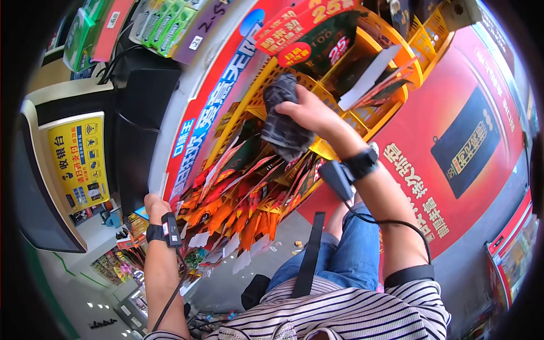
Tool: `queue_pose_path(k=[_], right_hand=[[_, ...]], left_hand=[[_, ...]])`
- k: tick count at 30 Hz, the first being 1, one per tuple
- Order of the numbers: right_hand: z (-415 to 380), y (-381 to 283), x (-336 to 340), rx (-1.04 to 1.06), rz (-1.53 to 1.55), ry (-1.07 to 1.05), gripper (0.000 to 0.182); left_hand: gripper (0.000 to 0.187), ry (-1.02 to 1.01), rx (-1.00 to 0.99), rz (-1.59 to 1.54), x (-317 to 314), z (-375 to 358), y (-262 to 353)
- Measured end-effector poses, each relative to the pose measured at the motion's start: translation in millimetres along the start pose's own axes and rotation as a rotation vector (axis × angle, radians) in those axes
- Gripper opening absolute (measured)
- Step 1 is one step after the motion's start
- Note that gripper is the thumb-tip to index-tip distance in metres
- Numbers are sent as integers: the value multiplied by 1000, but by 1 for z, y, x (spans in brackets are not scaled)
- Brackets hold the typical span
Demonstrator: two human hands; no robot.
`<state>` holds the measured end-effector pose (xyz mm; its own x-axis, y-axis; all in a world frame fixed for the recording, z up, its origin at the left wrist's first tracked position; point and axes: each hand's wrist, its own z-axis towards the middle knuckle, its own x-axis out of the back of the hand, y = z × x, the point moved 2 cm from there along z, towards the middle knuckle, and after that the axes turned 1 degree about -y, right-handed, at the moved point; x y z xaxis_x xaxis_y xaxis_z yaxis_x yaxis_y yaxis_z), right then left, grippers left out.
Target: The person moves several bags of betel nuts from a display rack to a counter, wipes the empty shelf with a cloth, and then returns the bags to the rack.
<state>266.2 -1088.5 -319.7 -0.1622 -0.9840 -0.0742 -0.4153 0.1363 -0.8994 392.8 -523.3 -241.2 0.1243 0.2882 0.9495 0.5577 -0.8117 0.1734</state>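
My right hand (310, 113) is closed on a dark grey, crumpled cloth (283, 119), held over the yellow perforated rack (249, 110). Below the cloth, many orange and red packets (249, 215) stand crowded in the rack. My left hand (154, 207) is at the lower end of the red and white sign board (195, 127), against its edge; its fingers are mostly hidden. Both wrists wear black straps with small devices and cables.
To the left stand a monitor (48, 187) and a yellow notice (79, 161). Green gum packs (167, 28) lie at the top. More yellow bins (391, 107) hold packets and white card at upper right, beside a large red poster panel (413, 170).
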Motion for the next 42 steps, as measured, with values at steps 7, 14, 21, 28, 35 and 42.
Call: queue_pose_path(k=[7,14,21,28,35,42], right_hand=[[94,20,-42,-96,-945,48,45],[109,35,-40,-125,-1228,-27,29],[99,37,-62,-43,-1181,-321,26],[102,33,-69,-77,-1131,-411,29],[100,36,-60,-33,-1454,29,30],[119,32,-36,-334,-1308,-125,30]], left_hand=[[34,257,315,-677,-17,-114,107],[38,270,321,-479,-11,-90,75],[38,366,590,-563,-13,-94,78],[35,232,364,-566,-10,-135,114],[34,320,348,-830,-16,-137,132],[34,-180,-105,-603,13,-156,122]])
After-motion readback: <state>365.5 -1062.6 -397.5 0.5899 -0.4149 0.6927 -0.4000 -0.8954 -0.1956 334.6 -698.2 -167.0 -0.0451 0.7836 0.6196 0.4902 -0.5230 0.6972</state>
